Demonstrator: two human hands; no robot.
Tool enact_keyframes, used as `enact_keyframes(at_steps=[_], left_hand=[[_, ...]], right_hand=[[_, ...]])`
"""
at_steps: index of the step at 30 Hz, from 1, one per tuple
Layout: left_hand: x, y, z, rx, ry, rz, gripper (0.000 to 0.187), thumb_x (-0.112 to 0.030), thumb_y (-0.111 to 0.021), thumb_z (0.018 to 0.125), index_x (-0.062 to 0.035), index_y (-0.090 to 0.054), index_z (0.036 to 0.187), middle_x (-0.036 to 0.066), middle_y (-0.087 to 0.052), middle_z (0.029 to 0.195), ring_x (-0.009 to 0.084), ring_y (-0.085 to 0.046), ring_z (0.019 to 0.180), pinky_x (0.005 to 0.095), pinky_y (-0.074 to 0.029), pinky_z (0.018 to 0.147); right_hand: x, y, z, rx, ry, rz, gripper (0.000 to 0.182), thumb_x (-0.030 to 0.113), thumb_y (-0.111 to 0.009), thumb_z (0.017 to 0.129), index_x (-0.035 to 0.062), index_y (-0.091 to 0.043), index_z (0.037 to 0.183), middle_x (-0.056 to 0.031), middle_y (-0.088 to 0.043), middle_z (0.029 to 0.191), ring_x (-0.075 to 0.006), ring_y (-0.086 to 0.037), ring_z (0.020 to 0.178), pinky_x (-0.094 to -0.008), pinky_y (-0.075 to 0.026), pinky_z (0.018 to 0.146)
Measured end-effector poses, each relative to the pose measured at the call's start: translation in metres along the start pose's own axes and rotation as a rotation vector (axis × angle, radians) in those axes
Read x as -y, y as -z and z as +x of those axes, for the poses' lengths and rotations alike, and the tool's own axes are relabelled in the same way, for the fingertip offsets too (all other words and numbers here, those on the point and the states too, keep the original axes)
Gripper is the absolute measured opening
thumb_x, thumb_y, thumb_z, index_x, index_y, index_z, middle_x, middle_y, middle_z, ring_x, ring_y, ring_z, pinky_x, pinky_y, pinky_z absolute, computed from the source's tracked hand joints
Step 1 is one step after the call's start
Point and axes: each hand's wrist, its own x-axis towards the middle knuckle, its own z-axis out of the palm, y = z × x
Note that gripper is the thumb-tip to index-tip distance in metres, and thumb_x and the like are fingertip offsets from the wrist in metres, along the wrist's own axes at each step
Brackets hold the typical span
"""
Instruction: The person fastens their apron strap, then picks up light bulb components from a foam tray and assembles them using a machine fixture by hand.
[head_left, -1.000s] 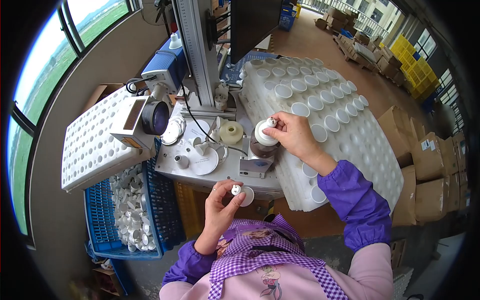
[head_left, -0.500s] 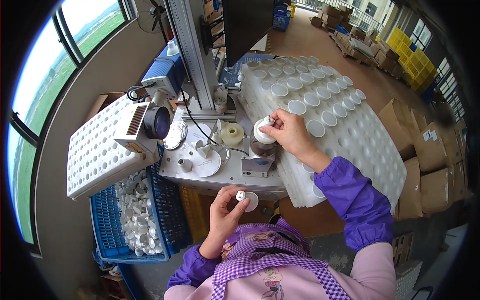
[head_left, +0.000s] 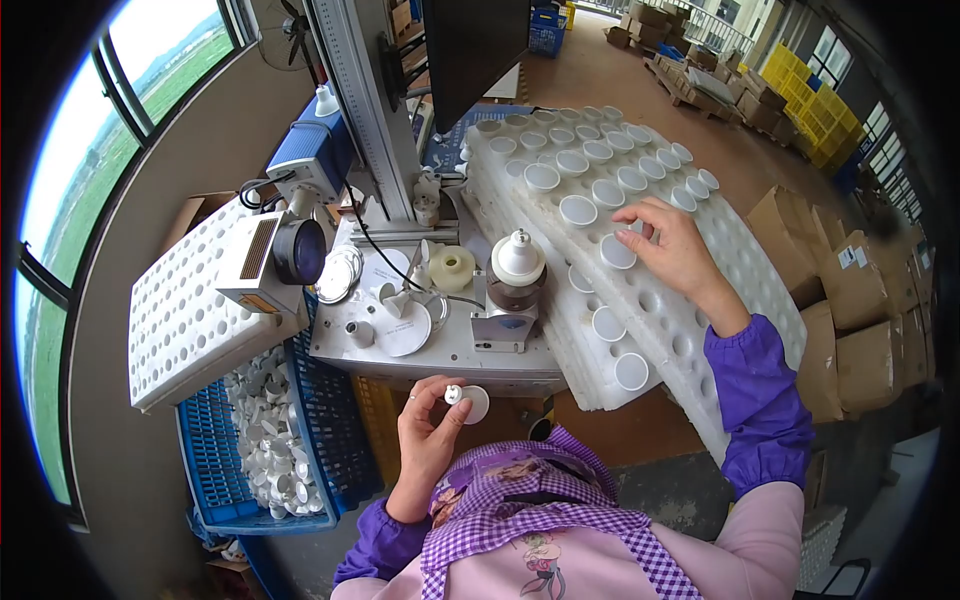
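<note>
My left hand pinches a small white spotlight bulb between thumb and fingers, its pin base towards me. Over the foam tray, my right hand has its thumb and index finger apart, next to a round-faced bulb seated in a hole. The thumb overlaps that bulb's upper edge; anything under the palm is hidden. On the test stand a white bulb stands base up in a dark round holder, with no hand on it.
Loose bulb parts fill the blue basket at left. A second foam tray with holes lies above it, beside a black-lensed machine head. Several cups and discs, plus a yellowish ring, lie on the bench. Cardboard boxes stand at right.
My right hand has let go of the bulb on the stand and moved right to the foam tray. The left hand still holds its bulb. The whole view has shifted slightly.
</note>
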Motion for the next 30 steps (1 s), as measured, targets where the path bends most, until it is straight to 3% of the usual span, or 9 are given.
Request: enact_keyframes(at_steps=[3,6,10,12,16,21,25,28,30], left_hand=[[0.002,-0.002,-0.001,-0.006,0.008,0.006,0.021,-0.006,-0.068,0.083,-0.0003,-0.064,0.102,0.005,-0.055,0.104,0.0123,-0.055,0.092,0.0248,-0.046,0.080],[0.003,0.000,0.000,0.020,0.048,-0.026,0.020,-0.007,-0.068,0.083,-0.0002,-0.063,0.102,0.005,-0.056,0.103,0.0117,-0.054,0.092,0.0248,-0.045,0.082],[-0.012,-0.004,0.006,0.091,0.135,-0.186,0.017,-0.007,-0.066,0.085,-0.0005,-0.063,0.100,0.003,-0.058,0.102,0.0103,-0.054,0.093,0.0245,-0.044,0.083],[-0.016,-0.008,0.008,0.090,0.160,-0.249,0.017,-0.007,-0.066,0.086,-0.0006,-0.062,0.101,0.003,-0.059,0.101,0.0101,-0.054,0.093,0.0247,-0.044,0.083],[-0.021,-0.017,0.002,0.108,0.237,-0.388,0.017,-0.008,-0.065,0.086,-0.0009,-0.061,0.101,0.003,-0.061,0.100,0.0099,-0.056,0.091,0.0249,-0.045,0.082],[-0.022,-0.026,0.002,0.115,0.232,-0.436,0.014,-0.010,-0.064,0.087,-0.0029,-0.059,0.098,0.006,-0.062,0.099,0.0118,-0.058,0.090,0.0255,-0.046,0.079],[-0.027,-0.035,0.002,0.131,0.279,-0.468,0.013,-0.012,-0.064,0.087,-0.0052,-0.057,0.096,0.009,-0.063,0.098,0.0143,-0.058,0.090,0.0269,-0.047,0.078],[-0.025,-0.040,0.003,0.162,0.298,-0.502,0.012,-0.010,-0.060,0.089,-0.0040,-0.055,0.098,0.010,-0.064,0.099,0.0143,-0.061,0.089,0.0272,-0.049,0.078],[-0.028,-0.045,0.003,0.174,0.320,-0.503,0.011,-0.012,-0.059,0.090,-0.0038,-0.056,0.098,0.012,-0.065,0.095,0.0158,-0.062,0.086,0.0271,-0.050,0.075]], right_hand=[[-0.003,0.007,-0.009,0.154,0.220,-0.153,0.035,0.002,-0.064,0.074,0.0065,-0.063,0.109,-0.0092,-0.057,0.113,-0.0233,-0.053,0.095,-0.0320,-0.046,0.082],[0.006,0.008,-0.011,0.348,0.185,-0.229,0.044,-0.002,-0.061,0.072,0.0100,-0.062,0.115,-0.0112,-0.050,0.128,-0.0296,-0.048,0.108,-0.0355,-0.043,0.093],[0.005,-0.004,-0.005,0.415,0.302,-0.414,0.047,-0.007,-0.058,0.068,0.0084,-0.060,0.113,-0.0131,-0.053,0.119,-0.0285,-0.050,0.105,-0.0366,-0.046,0.089],[0.011,-0.001,0.001,0.538,0.251,-0.539,0.047,-0.007,-0.059,0.066,0.0062,-0.057,0.110,-0.0115,-0.053,0.106,-0.0283,-0.050,0.104,-0.0364,-0.046,0.086],[0.018,0.014,-0.001,0.437,0.312,-0.522,0.040,-0.007,-0.057,0.068,0.0042,-0.054,0.107,-0.0127,-0.051,0.098,-0.0293,-0.054,0.097,-0.0392,-0.048,0.080],[0.014,0.024,-0.013,0.316,0.066,-0.161,0.032,0.001,-0.059,0.069,0.0012,-0.056,0.100,-0.0141,-0.051,0.097,-0.0329,-0.056,0.085,-0.0386,-0.046,0.076],[0.007,0.023,-0.026,0.246,0.037,-0.102,0.028,0.004,-0.061,0.070,0.0003,-0.056,0.097,-0.0148,-0.053,0.095,-0.0319,-0.056,0.085,-0.0368,-0.046,0.074],[0.005,0.018,-0.035,0.179,0.017,-0.063,0.026,0.007,-0.064,0.072,0.0002,-0.056,0.096,-0.0138,-0.056,0.092,-0.0286,-0.057,0.082,-0.0336,-0.046,0.072],[0.005,0.018,-0.040,0.188,-0.153,0.049,0.025,0.009,-0.068,0.074,0.0006,-0.058,0.095,-0.0109,-0.059,0.091,-0.0224,-0.056,0.080,-0.0301,-0.045,0.070]])
